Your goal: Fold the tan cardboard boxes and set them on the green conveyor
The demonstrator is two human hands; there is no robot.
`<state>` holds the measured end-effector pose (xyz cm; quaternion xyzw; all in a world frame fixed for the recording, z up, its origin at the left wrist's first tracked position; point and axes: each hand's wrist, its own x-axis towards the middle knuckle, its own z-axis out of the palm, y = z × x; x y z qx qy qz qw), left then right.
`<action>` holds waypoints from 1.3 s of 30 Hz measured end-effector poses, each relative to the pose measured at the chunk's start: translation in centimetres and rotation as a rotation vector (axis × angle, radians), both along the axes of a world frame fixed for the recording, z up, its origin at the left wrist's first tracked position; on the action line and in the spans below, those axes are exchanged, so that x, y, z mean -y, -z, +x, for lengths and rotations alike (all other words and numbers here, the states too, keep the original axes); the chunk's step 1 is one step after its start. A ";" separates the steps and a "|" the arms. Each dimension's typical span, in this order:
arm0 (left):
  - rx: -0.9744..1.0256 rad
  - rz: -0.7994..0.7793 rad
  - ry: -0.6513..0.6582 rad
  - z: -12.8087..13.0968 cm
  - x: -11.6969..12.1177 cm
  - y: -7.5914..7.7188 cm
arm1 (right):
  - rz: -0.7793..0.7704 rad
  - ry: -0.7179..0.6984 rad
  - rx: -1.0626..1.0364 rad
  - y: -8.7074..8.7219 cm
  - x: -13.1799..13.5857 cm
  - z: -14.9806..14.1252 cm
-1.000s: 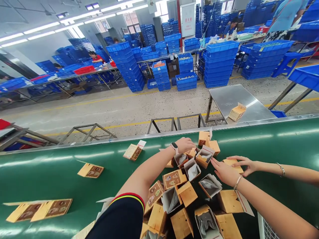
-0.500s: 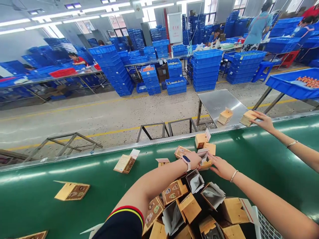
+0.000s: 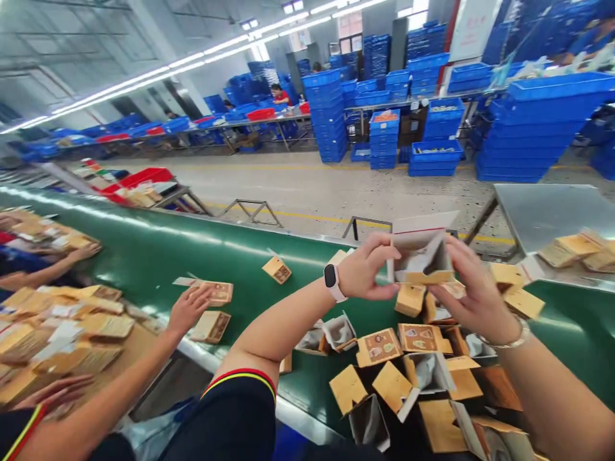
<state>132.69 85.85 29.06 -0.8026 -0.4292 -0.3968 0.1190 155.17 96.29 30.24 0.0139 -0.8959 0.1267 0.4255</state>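
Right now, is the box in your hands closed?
No, the cardboard box between the left hand and right hand stands open, grey lining showing.

Nothing legible for you here. White rectangular wall sign (image 3: 473,29), far off: red characters at top, too small to read. Tan cardboard cartons with brown printed panels (image 3: 378,347): round badges, tiny print, unreadable. White-flapped tan cardboard carton (image 3: 421,256) you're holding: thin red line on flap, no text. Black rectangular watch face (image 3: 329,276): blank.

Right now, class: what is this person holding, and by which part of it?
An open cardboard box, held up between both hands: the left hand grips its left side edge, the right hand its right side edge.
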 end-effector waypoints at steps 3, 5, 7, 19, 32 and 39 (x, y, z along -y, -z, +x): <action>0.120 -0.066 -0.064 -4.9 3.1 6.5 | -0.033 -0.078 0.096 7.4 0.4 -6.2; 0.188 -0.157 -0.044 -7.3 4.1 11.9 | -0.005 -0.106 0.163 13.3 0.3 -9.3; 0.202 -0.290 -0.091 -9.0 4.8 17.0 | 0.041 -0.107 0.248 18.5 0.0 -11.3; -0.155 -0.230 -0.355 -10.9 6.9 30.0 | 0.320 0.022 0.464 27.9 -1.3 -10.7; 0.402 -0.613 -0.314 -6.9 2.6 23.4 | -0.138 -0.044 0.554 25.6 -2.4 -13.0; 0.902 -0.594 -0.376 -3.8 1.4 24.2 | -0.722 0.198 0.244 26.7 0.6 -13.9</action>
